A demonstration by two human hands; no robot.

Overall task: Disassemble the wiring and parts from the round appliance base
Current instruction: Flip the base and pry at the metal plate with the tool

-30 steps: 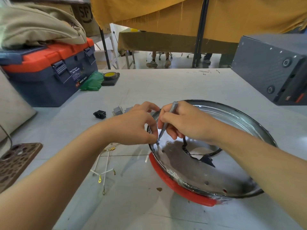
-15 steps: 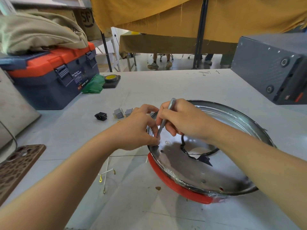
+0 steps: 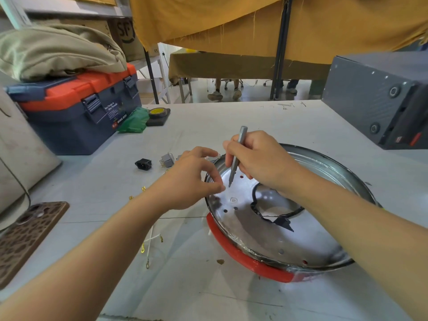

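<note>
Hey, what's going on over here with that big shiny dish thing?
A person is taking apart a round appliance base on a white table. The right hand holds a slim grey screwdriver, tip pointed down at the metal inside. The left hand is at the rim, thumb and finger pinched beside the tip. Removed parts already lie on the table: a black socket, a small grey switch and loose white wires.

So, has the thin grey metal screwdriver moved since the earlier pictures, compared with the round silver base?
Yes. The thin grey metal screwdriver, held in the right hand, has lifted; its tip now hangs above the round silver base, clear of the near wall.
</note>
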